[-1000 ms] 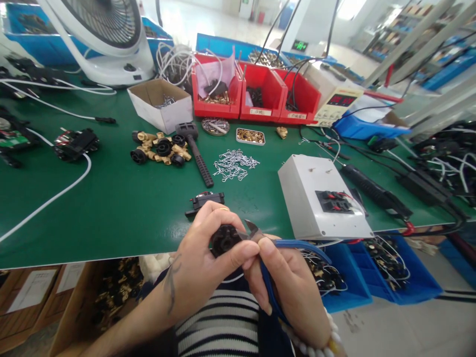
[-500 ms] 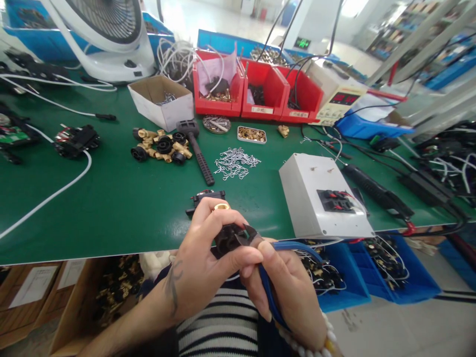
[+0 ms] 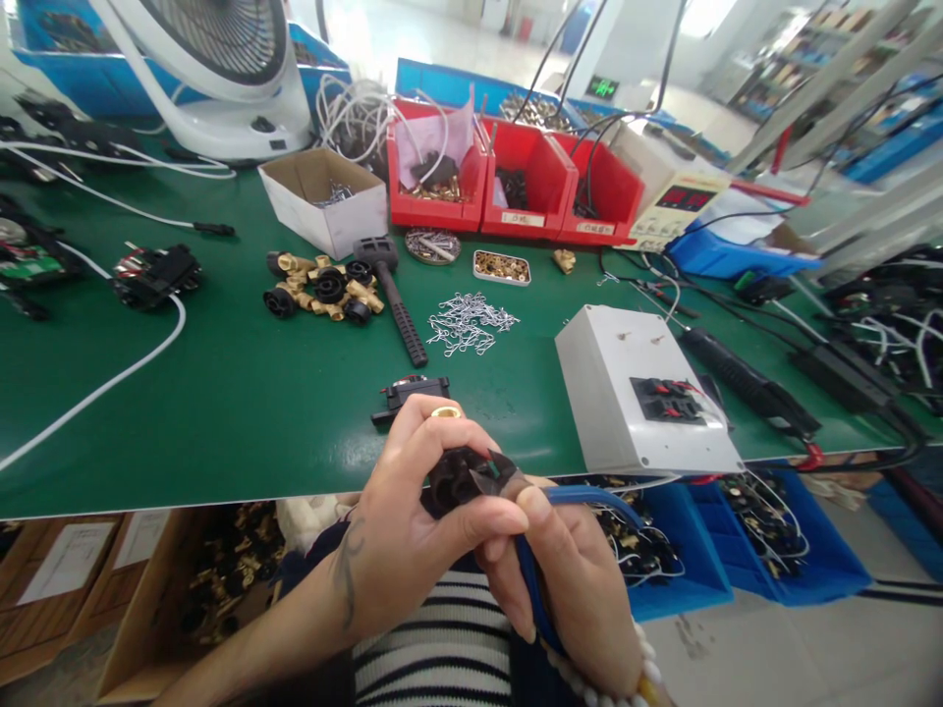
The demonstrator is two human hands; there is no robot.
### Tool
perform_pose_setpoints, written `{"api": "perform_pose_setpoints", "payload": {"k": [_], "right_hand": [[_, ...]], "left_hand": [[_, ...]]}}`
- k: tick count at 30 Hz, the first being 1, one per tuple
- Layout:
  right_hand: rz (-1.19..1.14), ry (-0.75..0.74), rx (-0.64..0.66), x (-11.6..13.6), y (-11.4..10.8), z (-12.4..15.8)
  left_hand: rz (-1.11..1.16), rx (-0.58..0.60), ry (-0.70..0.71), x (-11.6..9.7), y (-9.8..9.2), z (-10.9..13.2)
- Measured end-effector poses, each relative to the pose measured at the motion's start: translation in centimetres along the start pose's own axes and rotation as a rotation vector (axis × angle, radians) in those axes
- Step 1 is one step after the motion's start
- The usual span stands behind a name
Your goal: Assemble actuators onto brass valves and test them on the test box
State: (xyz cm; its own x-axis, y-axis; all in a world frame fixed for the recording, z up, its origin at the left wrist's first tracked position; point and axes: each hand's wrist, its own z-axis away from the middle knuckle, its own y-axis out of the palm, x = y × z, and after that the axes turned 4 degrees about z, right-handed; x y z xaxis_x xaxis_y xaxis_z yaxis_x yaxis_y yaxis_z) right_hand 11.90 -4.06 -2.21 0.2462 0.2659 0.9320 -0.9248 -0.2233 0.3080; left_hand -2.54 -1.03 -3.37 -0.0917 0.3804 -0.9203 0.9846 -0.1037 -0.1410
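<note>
My left hand (image 3: 413,501) is closed around a black plastic fitting (image 3: 451,478) with a brass end (image 3: 446,413) showing above the fingers. In my right hand (image 3: 579,565) are blue-handled cutting pliers (image 3: 541,589), their jaws (image 3: 501,473) parted at the right side of the fitting. The thumb of my left hand reaches the pliers near the pivot. Just beyond my left hand a black plastic part (image 3: 413,391) lies on the green table (image 3: 295,422). A heap of small wire clips (image 3: 470,322) is farther back.
A black mallet (image 3: 398,304) lies beside brass and black fittings (image 3: 324,288). Behind stand a white carton (image 3: 324,201), red bins (image 3: 525,182) and a tin of brass pieces (image 3: 502,266). A grey box (image 3: 611,393) is at the right, near a black-handled tool (image 3: 748,378).
The jaws of the pliers have opened wider beside the fitting. Both hands otherwise keep their hold, and the whole view has shifted slightly.
</note>
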Motion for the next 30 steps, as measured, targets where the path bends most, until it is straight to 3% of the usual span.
{"api": "perform_pose_setpoints", "payload": {"k": [7,14,20,27,30], "right_hand": [[0.017,0.035,-0.011,0.1,0.3,0.1],[-0.002,-0.031,-0.105,-0.4,1.1,-0.2],[-0.029,0.029,0.001,0.2,0.4,-0.4],[-0.009,-0.044,-0.142,-0.6,1.1,-0.6],[-0.038,-0.021,-0.097,-0.5,0.9,-0.7]], "left_hand": [[-0.066,-0.020,0.038,0.0,0.0,0.0],[-0.172,-0.096,0.067,-0.3,0.3,0.0],[-0.153,-0.090,0.063,-0.2,0.2,-0.3],[-0.196,-0.167,0.041,-0.3,0.5,-0.2],[-0.165,-0.157,0.029,-0.1,0.6,-0.3]]}}
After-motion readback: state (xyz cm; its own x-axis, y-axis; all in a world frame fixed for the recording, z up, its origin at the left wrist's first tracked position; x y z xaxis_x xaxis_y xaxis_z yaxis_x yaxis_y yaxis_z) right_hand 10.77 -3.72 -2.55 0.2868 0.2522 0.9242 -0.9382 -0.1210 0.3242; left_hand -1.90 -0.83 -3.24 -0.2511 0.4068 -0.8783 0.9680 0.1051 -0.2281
